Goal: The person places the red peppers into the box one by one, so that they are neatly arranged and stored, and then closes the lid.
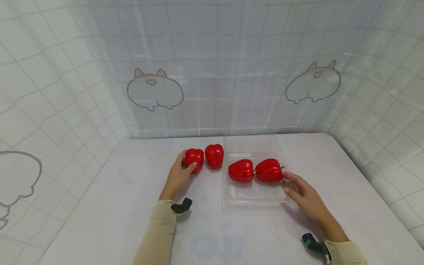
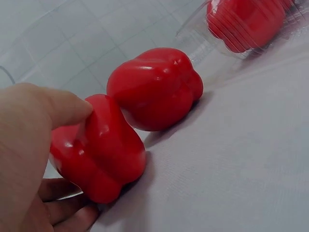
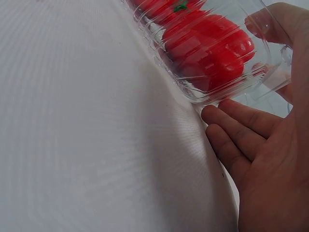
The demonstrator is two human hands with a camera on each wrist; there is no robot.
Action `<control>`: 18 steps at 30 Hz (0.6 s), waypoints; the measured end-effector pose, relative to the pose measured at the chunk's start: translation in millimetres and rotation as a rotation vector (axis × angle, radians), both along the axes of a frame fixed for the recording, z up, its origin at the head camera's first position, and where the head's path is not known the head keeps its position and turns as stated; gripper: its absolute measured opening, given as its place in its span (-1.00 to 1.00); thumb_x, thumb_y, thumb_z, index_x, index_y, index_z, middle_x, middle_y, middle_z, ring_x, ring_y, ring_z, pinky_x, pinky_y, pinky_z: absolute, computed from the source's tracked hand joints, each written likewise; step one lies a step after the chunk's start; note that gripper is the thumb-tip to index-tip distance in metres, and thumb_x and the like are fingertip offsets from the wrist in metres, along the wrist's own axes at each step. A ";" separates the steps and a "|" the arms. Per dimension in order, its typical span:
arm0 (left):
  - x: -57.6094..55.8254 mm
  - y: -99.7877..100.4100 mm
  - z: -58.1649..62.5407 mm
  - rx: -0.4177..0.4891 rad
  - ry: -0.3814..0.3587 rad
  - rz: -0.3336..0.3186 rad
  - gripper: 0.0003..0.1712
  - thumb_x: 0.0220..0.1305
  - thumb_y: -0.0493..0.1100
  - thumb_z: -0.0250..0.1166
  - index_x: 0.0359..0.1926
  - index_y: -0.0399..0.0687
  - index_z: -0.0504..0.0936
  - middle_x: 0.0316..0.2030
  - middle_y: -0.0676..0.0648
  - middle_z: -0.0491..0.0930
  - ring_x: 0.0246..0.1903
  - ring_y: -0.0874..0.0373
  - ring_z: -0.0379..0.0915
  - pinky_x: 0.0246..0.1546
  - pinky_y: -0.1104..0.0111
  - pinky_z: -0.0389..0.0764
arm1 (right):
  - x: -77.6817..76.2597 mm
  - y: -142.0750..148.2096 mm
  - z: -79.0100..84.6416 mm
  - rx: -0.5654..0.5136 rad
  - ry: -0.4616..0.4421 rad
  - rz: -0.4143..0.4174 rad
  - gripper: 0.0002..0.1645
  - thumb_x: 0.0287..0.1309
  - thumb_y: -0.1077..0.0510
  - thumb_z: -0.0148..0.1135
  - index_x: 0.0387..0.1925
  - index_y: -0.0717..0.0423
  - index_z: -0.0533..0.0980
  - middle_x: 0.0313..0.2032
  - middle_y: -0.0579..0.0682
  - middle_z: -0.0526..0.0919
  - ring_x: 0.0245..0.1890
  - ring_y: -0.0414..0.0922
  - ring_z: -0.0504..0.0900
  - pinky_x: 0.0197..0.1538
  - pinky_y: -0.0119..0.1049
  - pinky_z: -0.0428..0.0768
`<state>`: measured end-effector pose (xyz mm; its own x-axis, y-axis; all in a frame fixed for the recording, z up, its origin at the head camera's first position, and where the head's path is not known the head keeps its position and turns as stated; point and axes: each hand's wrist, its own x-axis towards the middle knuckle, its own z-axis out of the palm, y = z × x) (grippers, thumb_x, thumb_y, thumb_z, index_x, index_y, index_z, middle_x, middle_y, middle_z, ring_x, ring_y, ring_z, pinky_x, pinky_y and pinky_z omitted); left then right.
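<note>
My left hand grips a glossy red bell pepper, thumb on the near side and fingers round the far side. Close to its right sits a second red bell pepper; in the left wrist view the two overlap. Two more red bell peppers with green stems lie on their sides, end to end, in a clear plastic clamshell box. At the box's right side is my right hand, its thumb and fingertips at the rim, three fingers nearly straight and low beside the table.
The box's clear lid lies folded back behind it. A white cloth covers the table. Around the back and sides hangs a pale grid-patterned curtain with cartoon outlines. A dark wrist camera is strapped to each arm.
</note>
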<state>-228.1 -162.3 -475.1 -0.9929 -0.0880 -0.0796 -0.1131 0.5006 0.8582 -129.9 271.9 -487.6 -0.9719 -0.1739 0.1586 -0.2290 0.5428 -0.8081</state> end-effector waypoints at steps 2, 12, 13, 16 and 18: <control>0.2 0.6 -1.9 0.000 0.005 0.003 -0.06 0.31 0.10 0.34 0.57 0.23 0.04 0.44 -0.15 0.22 0.39 -0.18 0.14 0.19 -0.08 0.47 | -0.1 0.3 -0.9 0.008 -0.003 -0.001 -0.29 0.38 0.04 0.23 0.46 0.08 0.25 0.40 0.15 0.35 0.40 0.17 0.30 0.12 -0.66 0.26; -0.1 10.5 -12.2 -0.077 0.074 0.024 0.15 0.11 0.08 0.48 0.55 0.10 -0.03 0.38 -0.09 0.23 0.34 -0.14 0.18 0.09 -0.11 0.55 | -0.7 0.8 -1.6 0.021 -0.013 -0.013 -0.30 0.40 0.00 0.19 0.46 0.07 0.24 0.40 0.13 0.34 0.39 0.17 0.32 0.11 -0.63 0.30; -0.2 10.6 -12.0 -0.080 0.070 0.033 0.15 0.11 0.08 0.48 0.55 0.10 -0.03 0.38 -0.09 0.24 0.34 -0.14 0.18 0.08 -0.11 0.55 | -0.7 0.5 -1.1 0.018 -0.012 -0.011 -0.31 0.41 0.01 0.19 0.46 0.07 0.24 0.40 0.14 0.35 0.39 0.17 0.33 0.11 -0.63 0.30; 0.2 9.1 -9.1 -0.063 0.043 0.044 0.13 0.13 0.06 0.47 0.55 0.12 -0.04 0.37 -0.10 0.24 0.34 -0.14 0.18 0.07 -0.10 0.57 | -0.2 -0.6 0.7 0.014 -0.007 -0.009 -0.31 0.40 0.03 0.20 0.46 0.07 0.25 0.40 0.15 0.35 0.38 0.18 0.33 0.12 -0.62 0.30; 0.2 6.6 -6.1 -0.041 0.027 0.049 0.12 0.14 0.05 0.46 0.55 0.13 -0.06 0.37 -0.12 0.24 0.34 -0.15 0.17 0.07 -0.10 0.57 | -0.1 -1.6 2.3 0.012 -0.009 -0.010 -0.31 0.40 0.04 0.20 0.46 0.06 0.25 0.40 0.16 0.35 0.38 0.18 0.34 0.12 -0.62 0.29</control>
<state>-228.0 -155.7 -481.3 -0.9891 -0.1392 -0.0485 -0.1158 0.5295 0.8404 -130.0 270.3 -485.4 -0.9750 -0.1660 0.1476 -0.2161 0.5550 -0.8033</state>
